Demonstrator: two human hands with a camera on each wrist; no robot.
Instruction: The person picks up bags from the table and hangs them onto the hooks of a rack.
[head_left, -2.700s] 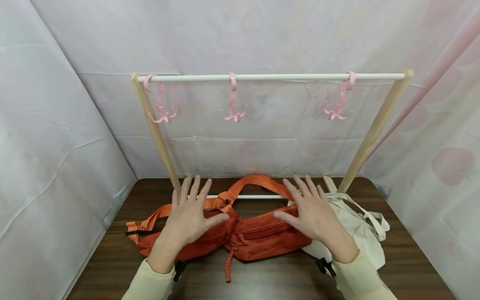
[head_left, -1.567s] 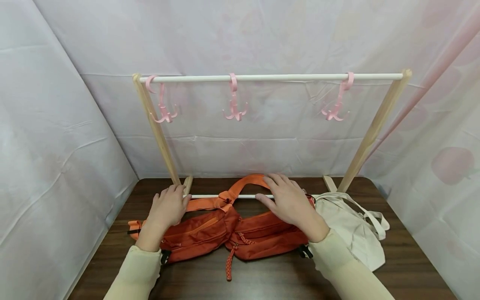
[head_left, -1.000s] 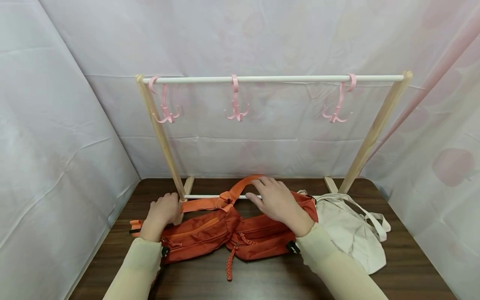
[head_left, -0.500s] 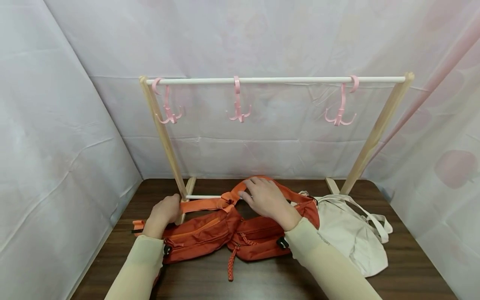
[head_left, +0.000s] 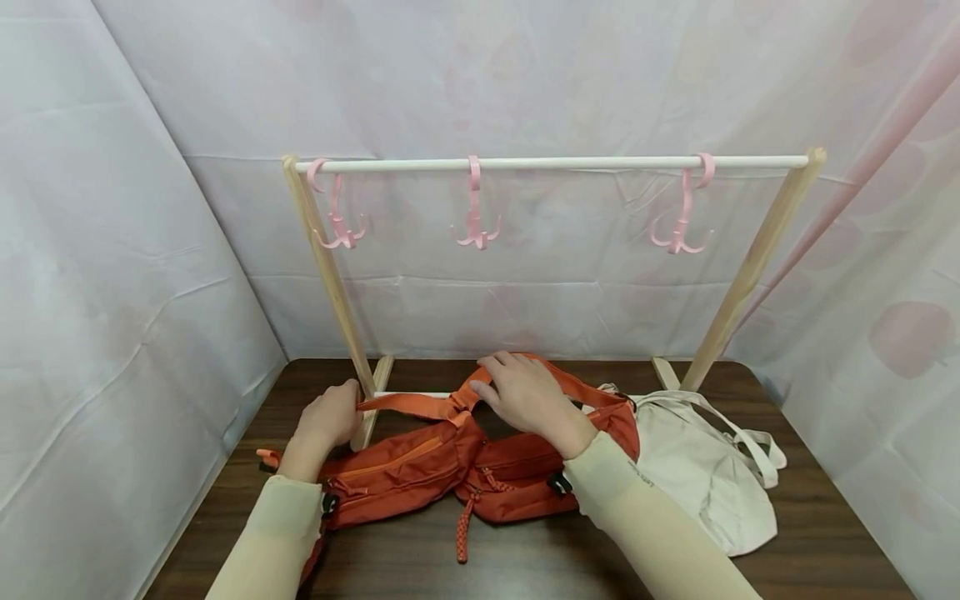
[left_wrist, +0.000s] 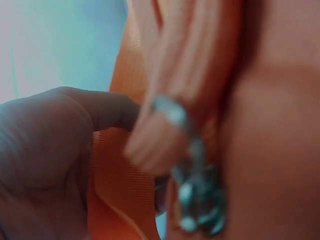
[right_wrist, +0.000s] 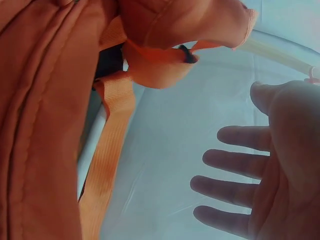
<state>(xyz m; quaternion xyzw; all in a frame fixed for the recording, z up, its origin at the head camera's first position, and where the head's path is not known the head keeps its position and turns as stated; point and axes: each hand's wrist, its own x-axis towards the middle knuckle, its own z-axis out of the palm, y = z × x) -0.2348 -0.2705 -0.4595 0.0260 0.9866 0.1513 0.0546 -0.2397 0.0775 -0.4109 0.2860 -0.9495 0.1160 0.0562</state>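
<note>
Two rust-orange waist bags lie side by side on the table, a left bag [head_left: 397, 475] and a right bag [head_left: 517, 475], meeting in the middle. My left hand [head_left: 327, 419] pinches the left bag's orange strap [head_left: 408, 405] at its far left end. In the left wrist view the thumb presses on the strap [left_wrist: 117, 165], and a zipper pull [left_wrist: 200, 200] hangs close to the lens. My right hand [head_left: 523, 395] hovers over the right bag's strap loop [head_left: 573, 383]. Its fingers [right_wrist: 235, 162] look straight and spread in the right wrist view, holding nothing.
Behind the bags stands a rack with wooden legs [head_left: 750, 267] and a white top rail [head_left: 570, 163]. Pink hooks [head_left: 475, 208] hang from the rail at left, middle and right. A cream cloth bag [head_left: 697, 467] lies on the dark wooden table [head_left: 817, 533] at right.
Both hands began spread over the bags. My left hand moved back and took hold of the strap, which now rises slightly. My right hand slid left along the strap loop.
</note>
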